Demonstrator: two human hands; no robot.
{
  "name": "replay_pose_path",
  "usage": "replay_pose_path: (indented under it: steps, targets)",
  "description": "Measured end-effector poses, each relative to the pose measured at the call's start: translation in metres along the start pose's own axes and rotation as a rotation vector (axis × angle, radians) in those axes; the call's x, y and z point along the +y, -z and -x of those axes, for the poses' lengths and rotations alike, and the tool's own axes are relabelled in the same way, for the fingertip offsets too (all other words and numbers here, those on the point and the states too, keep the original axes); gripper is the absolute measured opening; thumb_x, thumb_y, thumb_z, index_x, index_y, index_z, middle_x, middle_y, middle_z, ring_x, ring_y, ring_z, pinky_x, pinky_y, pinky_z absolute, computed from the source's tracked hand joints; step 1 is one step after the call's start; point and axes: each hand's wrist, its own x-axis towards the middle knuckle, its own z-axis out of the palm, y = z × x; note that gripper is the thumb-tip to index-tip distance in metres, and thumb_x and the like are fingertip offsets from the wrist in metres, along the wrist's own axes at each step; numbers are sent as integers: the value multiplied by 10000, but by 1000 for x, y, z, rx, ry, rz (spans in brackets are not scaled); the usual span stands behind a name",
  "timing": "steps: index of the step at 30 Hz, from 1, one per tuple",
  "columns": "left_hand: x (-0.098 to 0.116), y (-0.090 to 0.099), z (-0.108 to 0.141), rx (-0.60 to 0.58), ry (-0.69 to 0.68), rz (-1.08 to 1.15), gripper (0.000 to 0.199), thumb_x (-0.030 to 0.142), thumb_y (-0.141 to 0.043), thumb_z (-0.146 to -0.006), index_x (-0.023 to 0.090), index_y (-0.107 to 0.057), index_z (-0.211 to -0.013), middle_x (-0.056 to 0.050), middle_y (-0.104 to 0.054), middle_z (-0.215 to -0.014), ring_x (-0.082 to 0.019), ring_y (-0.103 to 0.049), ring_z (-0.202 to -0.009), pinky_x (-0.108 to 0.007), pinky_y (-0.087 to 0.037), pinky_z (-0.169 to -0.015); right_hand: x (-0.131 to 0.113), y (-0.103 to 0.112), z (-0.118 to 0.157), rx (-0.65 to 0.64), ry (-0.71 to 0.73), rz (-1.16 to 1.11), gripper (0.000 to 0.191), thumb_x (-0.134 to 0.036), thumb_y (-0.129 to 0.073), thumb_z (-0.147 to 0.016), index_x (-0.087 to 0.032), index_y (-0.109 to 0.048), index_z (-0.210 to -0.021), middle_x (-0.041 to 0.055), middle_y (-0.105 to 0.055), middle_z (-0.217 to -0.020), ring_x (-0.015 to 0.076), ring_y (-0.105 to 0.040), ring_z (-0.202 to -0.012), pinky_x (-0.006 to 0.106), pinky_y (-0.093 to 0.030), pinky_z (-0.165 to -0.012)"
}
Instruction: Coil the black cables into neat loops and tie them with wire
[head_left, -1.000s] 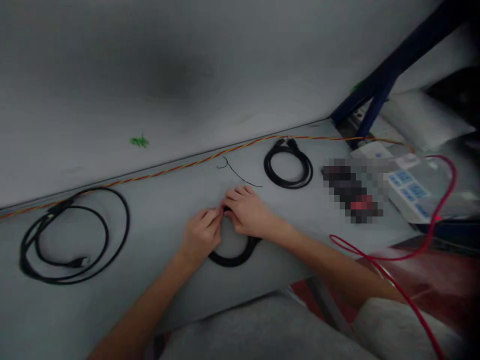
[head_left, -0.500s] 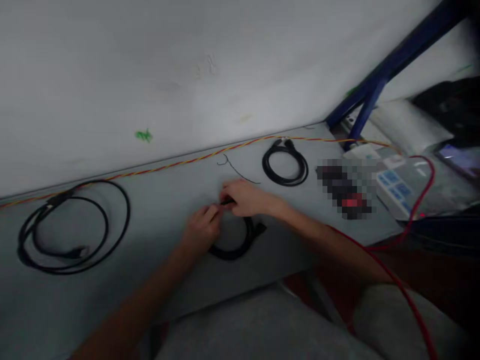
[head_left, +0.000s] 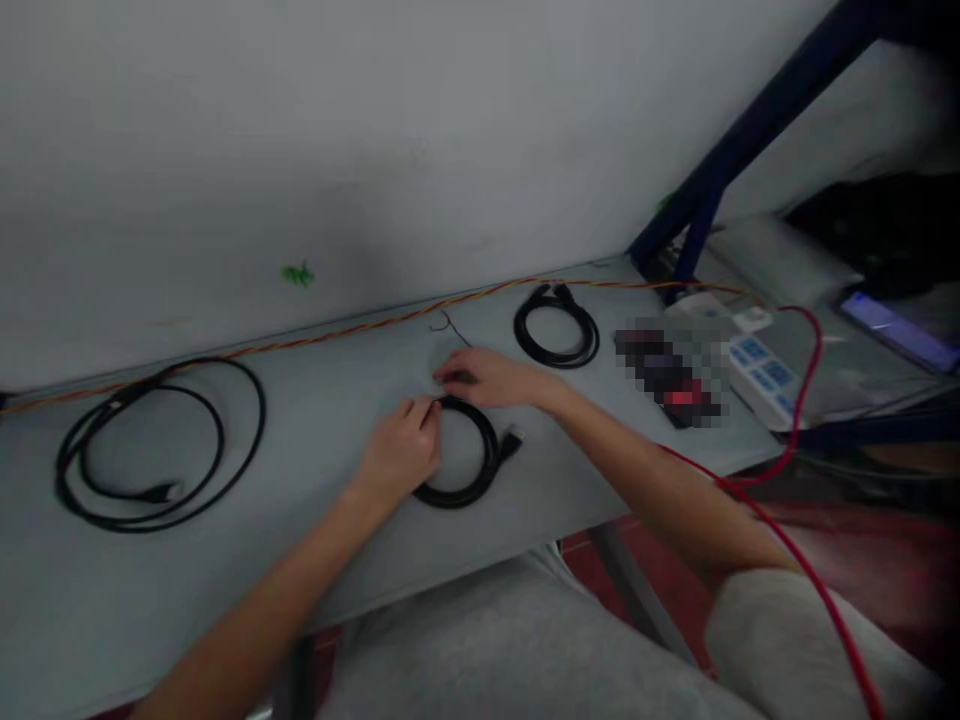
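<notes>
A coiled black cable with a plug on its right side lies on the grey table in front of me. My left hand is closed on the coil's upper left part, fingertips pinched together. Just above the top of the loop is my right hand, its thumb and fingers curled close to each other. A small dark patch shows between them, and I cannot make out what it is. Behind the right hand a thin dark tie lies partly hidden on the table.
A looser black cable coil lies at left, a smaller coil at back right. A twisted red-yellow wire follows the wall. On the right are a pixelated object, a white power strip, a red cord and a lit phone.
My right hand has risen slightly away from the left, where the two met over a small black piece. The left hand stays at the coil. The view has shifted a little.
</notes>
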Motion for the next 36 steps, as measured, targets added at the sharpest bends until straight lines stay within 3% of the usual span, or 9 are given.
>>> replay_pose_path:
  steps: [5, 7, 10, 14, 18, 23, 27, 30, 36]
  targets:
    - [19, 13, 29, 34, 390, -1, 384, 83, -502, -936, 108, -692, -1269, -164, -694, -1164, -282, -678, -1005, -388, -597, -826, -8, -15, 58, 471, 58, -113, 294, -168, -549, -1003, -161, -719, -1244, 110, -715, -1122, 234, -685, -1056, 383, -529, -990]
    - [25, 15, 43, 101, 488, 66, 349, 133, -499, -971, 123, -688, -1264, -161, -688, -1175, -281, -688, -1017, -402, -601, -870, -18, -31, 85, 556, 66, -95, 267, -172, -523, -1024, -188, -722, -1202, 97, -712, -1072, 235, -678, -1018, 393, -543, -938]
    - [24, 15, 62, 213, 527, 247, 345, 247, -509, -1020, 157, -654, -1320, -144, -699, -1203, -282, -700, -1073, -435, -599, -954, -37, -61, 115, 464, 156, 54, 267, -182, -533, -1040, -214, -694, -1250, 107, -716, -1172, 249, -657, -1083, 435, -528, -967]
    - [8, 14, 86, 320, 534, 447, 372, 341, -522, -1045, 189, -620, -1370, -114, -728, -1192, -242, -724, -1039, -424, -601, -970, -53, -94, 121, 261, 216, 276, 459, -359, -637, -1025, -147, -586, -1430, 189, -569, -1507, 355, -479, -1422, 569, -415, -1163]
    - [-4, 12, 106, 388, 544, 463, 340, 374, -564, -1030, 194, -664, -1300, -99, -743, -1149, -227, -733, -987, -406, -608, -939, -54, -103, 109, 220, 248, 337, 234, -285, -620, -1034, -179, -687, -1232, 133, -704, -1291, 297, -589, -1275, 552, -380, -1194]
    - [-3, 5, 117, 419, 518, 428, 336, 388, -596, -1011, 204, -697, -1273, -96, -734, -1195, -250, -720, -1072, -433, -589, -1008, -54, -83, 112, 318, 240, 207, 162, -254, -546, -1064, -186, -691, -1089, 78, -733, -979, 248, -646, -996, 503, -412, -1109]
    - [-3, -1, 120, 415, 487, 427, 359, 412, -594, -1013, 214, -690, -1296, -97, -724, -1248, -264, -702, -1143, -458, -570, -1055, -56, -54, 109, 547, 152, -196, 231, -357, -496, -1082, -199, -663, -1109, 52, -703, -942, 214, -620, -888, 396, -469, -905]
    - [-7, -5, 124, 408, 482, 426, 370, 427, -586, -1015, 216, -686, -1303, -102, -722, -1255, -268, -705, -1140, -468, -579, -1045, -52, -27, 96, 659, 37, -555, 371, -511, -472, -1079, -214, -658, -956, 0, -588, -766, 175, -547, -745, 317, -437, -724]
    - [-11, -13, 127, 429, 435, 369, 371, 421, -575, -1020, 215, -673, -1313, -111, -714, -1266, -265, -707, -1142, -476, -594, -1041, -27, 25, 81, 892, -1, -1017, 435, -648, -660, -927, -217, -654, -862, -39, -433, -664, 141, -400, -609, 293, -389, -601]
